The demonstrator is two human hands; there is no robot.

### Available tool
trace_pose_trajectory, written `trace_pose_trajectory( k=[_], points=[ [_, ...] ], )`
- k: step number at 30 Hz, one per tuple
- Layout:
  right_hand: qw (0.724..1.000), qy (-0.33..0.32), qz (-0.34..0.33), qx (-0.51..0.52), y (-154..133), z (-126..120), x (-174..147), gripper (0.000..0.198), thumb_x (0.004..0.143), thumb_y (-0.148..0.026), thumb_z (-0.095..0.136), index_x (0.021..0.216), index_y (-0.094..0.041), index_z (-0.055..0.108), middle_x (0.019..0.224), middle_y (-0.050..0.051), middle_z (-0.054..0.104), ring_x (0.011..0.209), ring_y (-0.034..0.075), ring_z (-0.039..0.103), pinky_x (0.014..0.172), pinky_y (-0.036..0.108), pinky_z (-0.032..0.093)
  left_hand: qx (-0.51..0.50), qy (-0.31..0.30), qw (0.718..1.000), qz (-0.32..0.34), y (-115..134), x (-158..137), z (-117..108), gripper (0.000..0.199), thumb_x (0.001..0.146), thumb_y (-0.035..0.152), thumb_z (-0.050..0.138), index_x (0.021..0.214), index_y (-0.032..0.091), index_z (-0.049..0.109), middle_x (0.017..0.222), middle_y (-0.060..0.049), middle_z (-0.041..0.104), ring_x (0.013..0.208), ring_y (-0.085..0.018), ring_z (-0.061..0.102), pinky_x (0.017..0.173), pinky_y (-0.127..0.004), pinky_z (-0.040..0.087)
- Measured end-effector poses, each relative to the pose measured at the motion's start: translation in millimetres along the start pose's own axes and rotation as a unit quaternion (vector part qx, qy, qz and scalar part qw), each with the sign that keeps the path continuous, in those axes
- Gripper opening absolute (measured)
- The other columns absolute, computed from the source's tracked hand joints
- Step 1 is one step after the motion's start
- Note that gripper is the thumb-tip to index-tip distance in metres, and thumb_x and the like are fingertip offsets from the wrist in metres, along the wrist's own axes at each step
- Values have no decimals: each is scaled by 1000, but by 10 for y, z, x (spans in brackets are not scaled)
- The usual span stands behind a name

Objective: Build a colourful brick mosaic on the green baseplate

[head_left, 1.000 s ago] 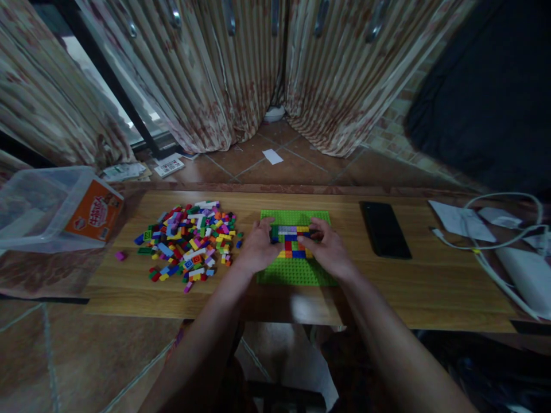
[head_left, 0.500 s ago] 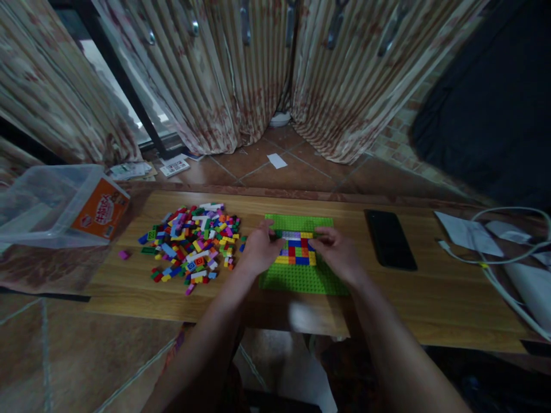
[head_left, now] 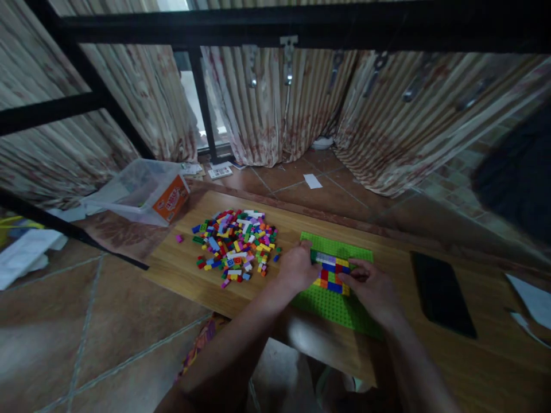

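A green studded baseplate (head_left: 331, 307) lies on the wooden table. On it sits a flat patch of joined toy bricks (head_left: 333, 277) in blue, red, yellow, orange and lilac. At the patch's left edge is my left hand (head_left: 298, 267), closed with its thumb against the bricks and its other fingers partly hidden. My right hand (head_left: 373, 288) grips the right edge between thumb and bent fingers. Whether either hand has a separate loose brick cannot be made out. Left of the plate spreads a pile of loose toy bricks (head_left: 235, 244) in many colours.
A black phone (head_left: 442, 292) lies right of the baseplate, with a white cable (head_left: 526, 326) and paper (head_left: 531, 295) beyond. A clear plastic box (head_left: 138, 201) with an orange label stands past the table's left end. Curtains (head_left: 267, 115) and a dark metal frame (head_left: 275, 26) are behind.
My view has turned left and tilted, so the table appears slanted and more of the dark frame shows. Both hands stay at the sides of the brick patch.
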State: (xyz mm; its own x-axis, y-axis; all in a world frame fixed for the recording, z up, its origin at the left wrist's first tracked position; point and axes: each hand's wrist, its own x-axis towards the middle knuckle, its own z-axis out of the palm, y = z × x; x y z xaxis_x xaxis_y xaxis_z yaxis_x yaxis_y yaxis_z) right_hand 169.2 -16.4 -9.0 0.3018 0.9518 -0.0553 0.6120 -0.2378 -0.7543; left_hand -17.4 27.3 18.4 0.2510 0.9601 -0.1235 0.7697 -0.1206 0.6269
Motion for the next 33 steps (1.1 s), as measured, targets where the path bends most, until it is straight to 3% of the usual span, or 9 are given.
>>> trace_pose_trajectory(
  k=[5, 11, 18, 23, 33],
  points=[
    [995, 68, -64, 23, -220, 114, -126, 40, 76, -51, 62, 102, -21, 68, 73, 2, 68, 65, 19, 64, 64, 32, 51, -13, 11, 1000, -3, -16, -24, 39, 48, 81, 21, 59, 127, 11, 57, 117, -16, 68, 102, -26, 68, 90, -33, 54],
    [989, -38, -127, -71, -260, 291, -106, 27, 84, -46, 55, 88, -24, 71, 82, 4, 74, 71, 22, 68, 67, 35, 49, -41, 3, 999, 4, -61, -14, 2, 47, 84, 17, 52, 130, 10, 57, 108, -17, 73, 103, -26, 69, 92, -35, 54],
    [991, 50, -125, -20, -317, 280, -204, 37, 84, -56, 55, 92, -24, 72, 88, 7, 76, 75, 22, 70, 70, 33, 53, -90, 51, 995, 14, -149, -15, -148, 42, 87, 22, 51, 126, 15, 63, 109, -13, 74, 101, -26, 70, 94, -36, 53],
    [986, -28, -132, -94, -278, 311, -192, 35, 81, -56, 56, 88, -27, 73, 83, 3, 77, 69, 24, 71, 62, 34, 52, -117, 97, 988, 17, -250, 9, -267, 33, 86, 20, 51, 115, 18, 68, 106, -8, 75, 96, -21, 71, 89, -30, 54],
    [985, -18, -122, -117, -221, 327, -181, 38, 79, -60, 53, 89, -29, 73, 87, 4, 77, 72, 27, 72, 63, 38, 52, -185, 186, 965, -25, -492, 64, -549, 31, 87, 21, 55, 115, 16, 67, 100, -6, 76, 91, -18, 70, 87, -28, 54]
  ],
)
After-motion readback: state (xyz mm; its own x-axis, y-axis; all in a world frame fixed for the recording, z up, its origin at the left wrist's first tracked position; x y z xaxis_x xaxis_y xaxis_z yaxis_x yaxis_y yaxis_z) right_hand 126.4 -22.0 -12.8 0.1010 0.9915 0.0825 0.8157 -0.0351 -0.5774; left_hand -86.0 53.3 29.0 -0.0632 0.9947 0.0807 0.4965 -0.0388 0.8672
